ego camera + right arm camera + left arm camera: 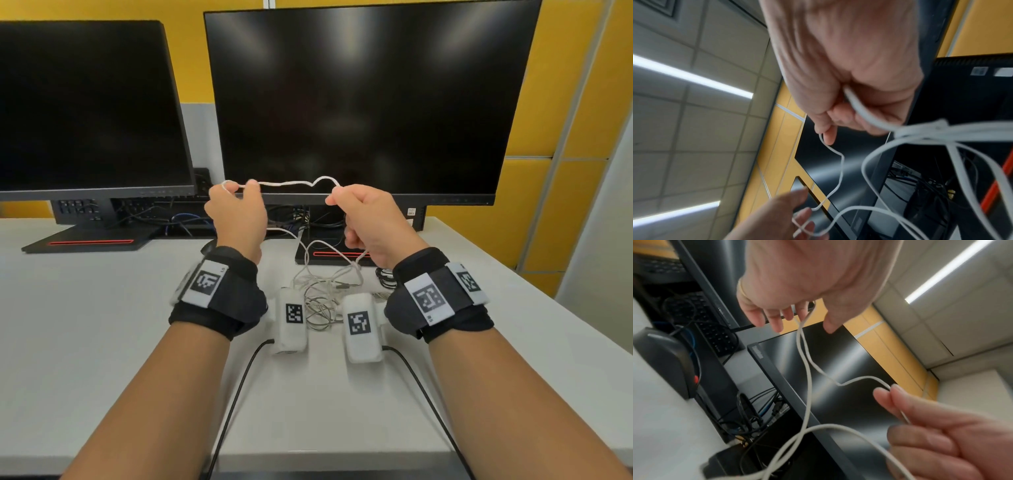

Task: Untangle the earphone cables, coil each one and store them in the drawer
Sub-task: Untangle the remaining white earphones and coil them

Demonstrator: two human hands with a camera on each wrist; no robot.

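Note:
A white earphone cable stretches in the air between my two hands, in front of the right monitor. My left hand pinches one end of that stretch, with a small loop of cable over its fingers. My right hand pinches the other end, and the cable runs on down through its fist. From there it drops to a tangle of white and grey cables on the desk between my wrists. The right wrist view shows a knot in the cable just below my right hand. No drawer is in view.
Two dark monitors stand on the white desk, with a clutter of wires behind their bases. A black mouse lies left of my left hand. A coiled black cable lies by my right wrist.

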